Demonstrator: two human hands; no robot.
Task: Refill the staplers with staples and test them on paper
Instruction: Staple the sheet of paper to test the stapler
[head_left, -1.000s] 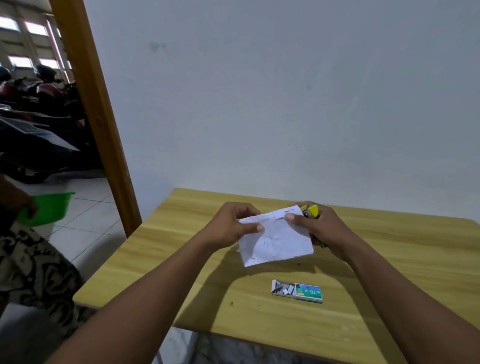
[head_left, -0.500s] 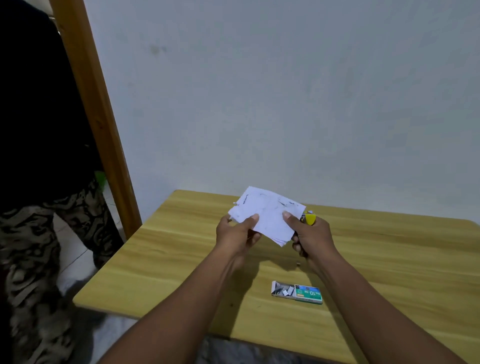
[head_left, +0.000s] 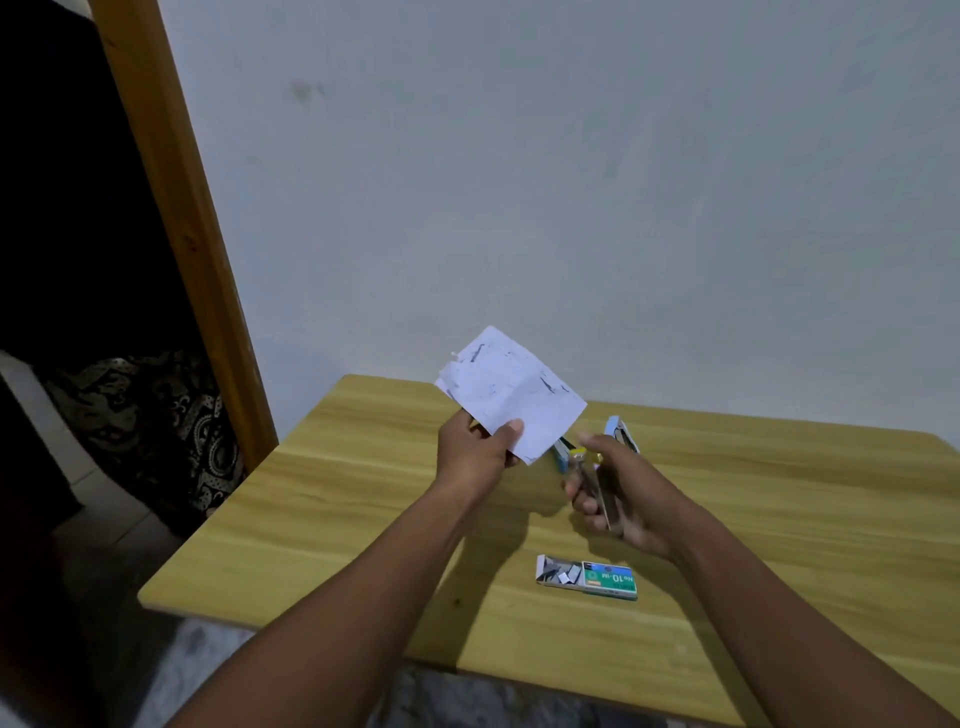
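My left hand (head_left: 475, 457) pinches the lower edge of a white sheet of paper (head_left: 511, 392) and holds it up above the wooden table (head_left: 363, 519). Dark staple marks dot the sheet. My right hand (head_left: 618, 493) grips a small yellow stapler (head_left: 589, 475) just right of the paper and apart from it. A light-blue stapler (head_left: 621, 434) lies on the table behind my right hand, partly hidden by my fingers. An open green staple box (head_left: 587, 577) with loose staple strips lies on the table below my right hand.
A grey wall rises right behind the table. A wooden door frame (head_left: 182, 218) stands at the left. A person in patterned cloth (head_left: 156, 426) stands in the dark doorway beside the table's left edge.
My left hand has lifted the paper up and left, away from the stapler. My right hand has let go of the sheet and dropped lower, which uncovers the blue stapler.
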